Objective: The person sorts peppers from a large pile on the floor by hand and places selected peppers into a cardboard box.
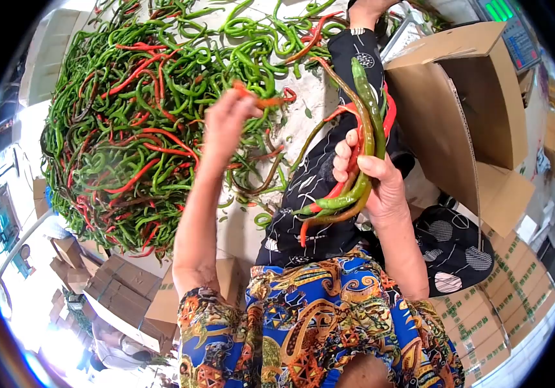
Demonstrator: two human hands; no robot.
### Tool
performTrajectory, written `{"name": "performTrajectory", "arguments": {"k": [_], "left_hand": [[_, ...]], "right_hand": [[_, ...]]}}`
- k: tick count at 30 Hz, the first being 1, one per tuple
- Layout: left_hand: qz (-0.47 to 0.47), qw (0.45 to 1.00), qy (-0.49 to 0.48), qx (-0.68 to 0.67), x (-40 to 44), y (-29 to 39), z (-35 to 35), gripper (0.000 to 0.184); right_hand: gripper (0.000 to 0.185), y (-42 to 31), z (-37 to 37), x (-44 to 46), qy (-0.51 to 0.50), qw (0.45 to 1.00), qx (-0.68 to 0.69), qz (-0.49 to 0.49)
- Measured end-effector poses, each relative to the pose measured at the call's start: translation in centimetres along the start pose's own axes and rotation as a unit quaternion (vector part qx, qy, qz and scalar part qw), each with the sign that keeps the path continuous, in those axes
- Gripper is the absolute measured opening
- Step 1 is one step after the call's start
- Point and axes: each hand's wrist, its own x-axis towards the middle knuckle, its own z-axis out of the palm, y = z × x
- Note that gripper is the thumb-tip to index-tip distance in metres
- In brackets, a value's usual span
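Observation:
My right hand [381, 184] is closed around a small bunch of long chili peppers [373, 123], green, red and brownish mixed, held above my lap. The thumb presses across them and the fingertips curl round the other side. To the left, my left hand [226, 126] is raised over the pile's right side, slightly blurred by motion. Its fingers are pinched on a red chili pepper [271, 102] that sticks out to the right. Under and beyond that hand spreads a big pile of chili peppers [122, 123], mostly green with red ones among them.
An open cardboard box [445, 123] stands close to my right, by my leg in patterned black trousers [290, 226]. A device with a lit green display [498, 10] is at upper right. Stacked cartons [497, 304] lie lower right, and more boxes [122, 291] lower left.

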Motion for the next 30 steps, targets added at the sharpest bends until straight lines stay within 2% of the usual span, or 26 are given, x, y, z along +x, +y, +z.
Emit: {"name": "performTrajectory", "arguments": {"k": [1, 4, 5, 8, 10, 13, 17, 18, 21, 23, 25, 26, 27, 30], "left_hand": [[-0.048, 0.989, 0.027, -0.139, -0.2, 2.2, -1.8, 0.020], [-0.061, 0.913, -0.048, -0.401, -0.6, 3.5, -6.9, 0.024], [-0.083, 0.905, -0.029, -0.417, -0.7, 3.6, -7.1, 0.026], [-0.085, 0.880, -0.106, -0.455, -1.0, 2.6, -6.7, 0.028], [-0.083, 0.878, -0.102, -0.460, -1.5, 2.5, -5.6, 0.027], [-0.097, 0.873, -0.108, -0.465, -2.0, 2.6, -4.3, 0.025], [-0.062, 0.920, -0.106, -0.372, -3.0, 4.4, -3.1, 0.028], [-0.052, 0.928, -0.109, -0.353, -3.3, 4.5, -2.9, 0.028], [-0.021, 0.949, -0.133, -0.286, -3.6, 4.5, -3.1, 0.032], [-0.028, 0.950, -0.130, -0.281, -3.8, 5.1, -3.0, 0.029], [-0.046, 0.964, -0.087, -0.247, -3.3, 4.6, -2.7, 0.026], [-0.055, 0.970, -0.064, -0.230, -2.9, 4.1, -2.6, 0.025], [-0.067, 0.974, -0.047, -0.210, -2.4, 3.5, -2.2, 0.022], [-0.154, 0.953, -0.054, -0.255, 0.1, -2.0, 0.1, 0.023]], "right_hand": [[0.032, 0.1, -0.1, 0.4, -0.017, 1.000, -0.007, -0.001], [0.029, 0.4, 0.9, 1.0, 0.003, 1.000, -0.009, 0.010], [0.028, 0.6, 1.0, 1.4, -0.020, 1.000, 0.008, 0.010], [0.027, 0.6, 1.3, 2.1, -0.045, 0.999, 0.025, 0.017], [0.026, 0.4, 1.4, 2.2, -0.061, 0.998, 0.020, 0.017], [0.027, 0.3, 2.1, 2.2, -0.017, 1.000, -0.013, 0.022], [0.027, 0.4, 2.1, 3.4, -0.037, 0.998, -0.043, 0.025], [0.028, 0.4, 2.6, 3.5, -0.015, 0.998, -0.063, 0.024], [0.030, 0.4, 1.8, 4.0, -0.062, 0.996, -0.066, 0.028], [0.034, 0.2, 1.8, 3.8, -0.075, 0.994, -0.079, 0.022], [0.036, -0.6, 2.8, 3.1, -0.089, 0.992, -0.085, 0.022], [0.041, -1.0, 3.5, 2.7, -0.050, 0.987, -0.152, -0.005], [0.043, -1.6, 3.9, 2.2, -0.058, 0.982, -0.178, -0.026], [0.046, -3.5, 4.8, 1.0, -0.080, 0.976, -0.201, -0.034]]}}
